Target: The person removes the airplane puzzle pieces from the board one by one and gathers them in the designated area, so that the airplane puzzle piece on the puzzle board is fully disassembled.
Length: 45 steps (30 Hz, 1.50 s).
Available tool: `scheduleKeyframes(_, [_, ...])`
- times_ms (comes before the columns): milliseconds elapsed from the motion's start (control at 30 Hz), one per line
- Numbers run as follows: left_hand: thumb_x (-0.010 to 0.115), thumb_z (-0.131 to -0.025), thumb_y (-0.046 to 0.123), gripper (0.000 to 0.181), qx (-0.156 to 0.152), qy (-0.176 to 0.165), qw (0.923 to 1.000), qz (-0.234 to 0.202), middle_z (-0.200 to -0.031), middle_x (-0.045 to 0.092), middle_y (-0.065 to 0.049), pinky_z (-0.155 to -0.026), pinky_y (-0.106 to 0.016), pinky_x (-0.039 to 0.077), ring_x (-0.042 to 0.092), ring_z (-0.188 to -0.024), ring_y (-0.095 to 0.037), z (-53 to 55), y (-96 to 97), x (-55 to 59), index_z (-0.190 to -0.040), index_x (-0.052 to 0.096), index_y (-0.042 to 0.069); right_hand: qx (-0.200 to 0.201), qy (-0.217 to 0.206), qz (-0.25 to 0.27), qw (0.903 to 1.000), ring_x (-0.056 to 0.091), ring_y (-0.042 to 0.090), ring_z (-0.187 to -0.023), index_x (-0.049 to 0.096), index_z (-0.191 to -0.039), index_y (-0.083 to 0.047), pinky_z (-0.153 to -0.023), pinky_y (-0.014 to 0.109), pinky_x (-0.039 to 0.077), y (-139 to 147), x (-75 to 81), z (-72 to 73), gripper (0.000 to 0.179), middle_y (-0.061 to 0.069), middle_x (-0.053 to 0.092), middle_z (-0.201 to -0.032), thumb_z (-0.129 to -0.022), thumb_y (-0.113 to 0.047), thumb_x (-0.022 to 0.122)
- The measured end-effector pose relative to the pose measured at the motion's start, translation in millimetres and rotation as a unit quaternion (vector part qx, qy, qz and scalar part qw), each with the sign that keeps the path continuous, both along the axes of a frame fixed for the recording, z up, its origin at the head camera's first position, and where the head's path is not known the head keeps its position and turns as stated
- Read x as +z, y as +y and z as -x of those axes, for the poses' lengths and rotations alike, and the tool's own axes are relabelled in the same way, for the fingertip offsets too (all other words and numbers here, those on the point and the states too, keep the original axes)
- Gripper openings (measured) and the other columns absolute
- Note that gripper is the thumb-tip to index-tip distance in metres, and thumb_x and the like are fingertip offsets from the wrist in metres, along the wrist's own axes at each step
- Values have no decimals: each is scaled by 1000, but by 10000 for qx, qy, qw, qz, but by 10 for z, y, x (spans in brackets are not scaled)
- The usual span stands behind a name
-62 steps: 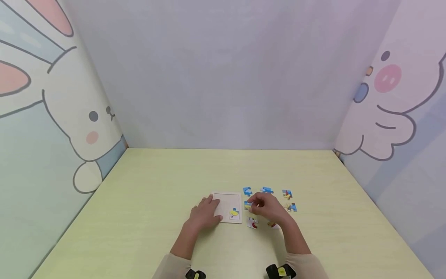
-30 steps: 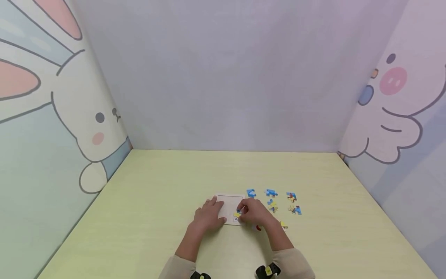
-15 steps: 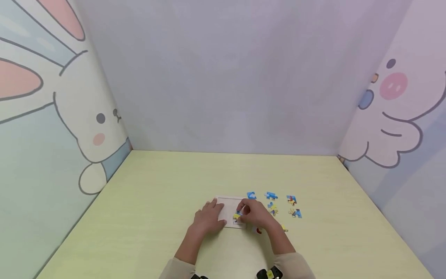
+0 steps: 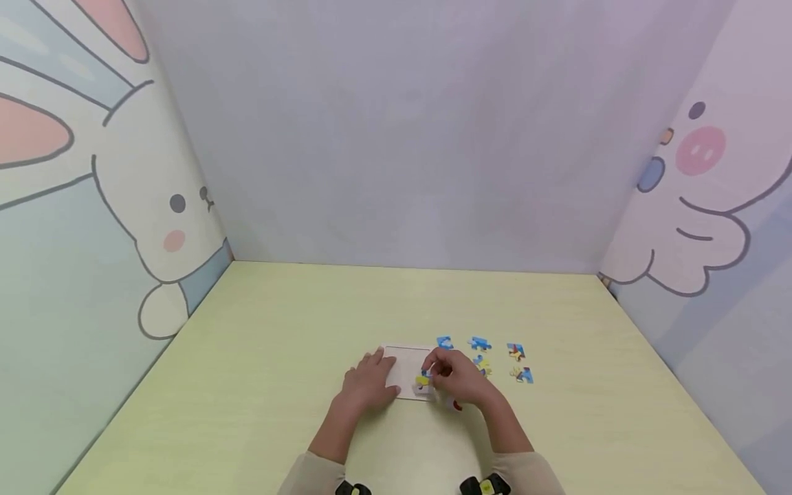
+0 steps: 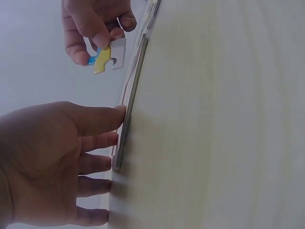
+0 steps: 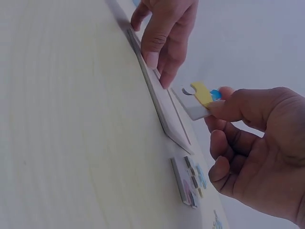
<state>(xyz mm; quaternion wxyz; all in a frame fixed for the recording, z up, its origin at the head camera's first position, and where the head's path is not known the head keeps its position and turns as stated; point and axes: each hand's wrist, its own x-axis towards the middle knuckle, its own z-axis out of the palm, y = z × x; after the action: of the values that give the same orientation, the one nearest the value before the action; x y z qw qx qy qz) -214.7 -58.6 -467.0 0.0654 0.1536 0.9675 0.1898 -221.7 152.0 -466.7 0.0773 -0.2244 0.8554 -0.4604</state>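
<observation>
My left hand [image 4: 369, 381] rests on the left side of a pale square puzzle tray [image 4: 405, 361], its fingers fairly straight and the thumb at the near edge. Between thumb and forefinger, my right hand [image 4: 456, 376] pinches a white, yellow and blue jigsaw piece [image 6: 195, 99]. That piece is tilted and raised off the tray's lower right corner, as the left wrist view also shows, with the piece [image 5: 104, 59] beyond the left thumb. The other right fingers are curled in. The recess that shows in the tray is bare.
Several jigsaw pieces lie right of the tray, among them a blue piece [image 4: 445, 342], another blue piece [image 4: 480, 344] and a far right piece [image 4: 516, 351]. Close to the tray's near right corner lies a piece with red [image 4: 456, 405]. Printed walls [image 4: 396, 137] enclose the table.
My right hand has moved left from over the loose pieces, gripped the piece lying in the tray's lower right corner and lifted it. My left hand has stayed on the tray.
</observation>
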Motion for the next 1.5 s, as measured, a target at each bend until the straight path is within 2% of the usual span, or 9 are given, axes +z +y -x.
scheduleKeyframes(233, [66,-85,26,51,51,-67,9998,-174,-141,38,-19,-93,-62,30,32,-128,-41,-25,-10,34,-129,53,5,87,-98,65,9999,47,17,-65,62,-91,-7,-54,26,39,24,29,-9,17,1,52,-72,-82,8,57])
scheduleKeyframes(533, [65,-85,27,50,30,-31,9999,-154,-141,39,-19,-94,-62,30,32,-129,-41,-25,7,4,-129,53,6,-73,-133,12,9999,47,17,-66,62,-92,-8,-54,26,40,101,27,-21,17,2,52,-74,-84,6,57])
scheduleKeyframes(733, [65,-85,25,50,-42,6,9996,-262,-140,38,-20,-93,-62,30,32,-128,-42,-20,23,14,-129,52,4,-397,-63,-35,9992,48,17,-67,65,-92,-9,-56,27,41,310,70,-64,15,1,52,-74,-85,2,59])
scheduleKeyframes(967, [66,-85,25,51,-8,-11,9997,-238,-141,38,-20,-94,-62,30,32,-129,-42,-44,13,18,-130,52,4,-522,-53,271,9983,46,16,-67,66,-97,-4,-57,26,41,597,123,-135,12,4,53,-77,-87,-1,60])
scheduleKeyframes(1233, [65,-86,24,51,-51,-8,9996,-272,-141,37,-21,-94,-62,29,31,-129,-42,-42,4,11,-130,51,4,-932,-494,422,9935,47,17,-66,63,-102,0,-58,26,43,858,84,-192,15,7,54,-76,-87,0,61])
scheduleKeyframes(1500, [66,-85,23,50,-82,88,9991,-406,-140,38,-22,-94,-63,29,31,-128,-43,-35,-10,-9,-128,53,2,-1167,-630,423,9903,47,17,-69,63,-102,3,-60,26,42,1098,48,-254,16,9,55,-81,-86,-3,63])
